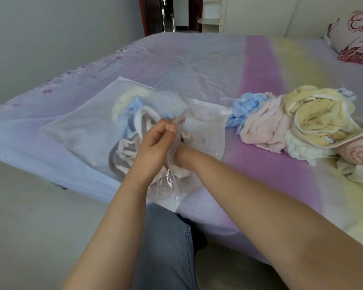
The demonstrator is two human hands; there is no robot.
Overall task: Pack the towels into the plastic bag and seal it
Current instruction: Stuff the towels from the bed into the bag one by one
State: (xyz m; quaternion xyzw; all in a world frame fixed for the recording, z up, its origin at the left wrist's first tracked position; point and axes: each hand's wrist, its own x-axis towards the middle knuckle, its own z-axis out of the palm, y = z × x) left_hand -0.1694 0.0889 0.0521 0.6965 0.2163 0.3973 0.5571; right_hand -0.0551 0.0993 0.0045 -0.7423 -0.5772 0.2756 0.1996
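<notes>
While the left hand [155, 141] pinches the plastic bag [82, 132] mouth up to keep it open, the right hand [177, 158] reaches inside, its grip hidden; 1 pile of towels [298, 122] waits right.

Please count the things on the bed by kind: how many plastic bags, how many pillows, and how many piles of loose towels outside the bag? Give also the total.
Plastic bag: 1, held open by the left hand, with the right hand reaching inside
Pile of loose towels: 1; single towels too tangled to count
Pillow: 1
Total: 3
</notes>
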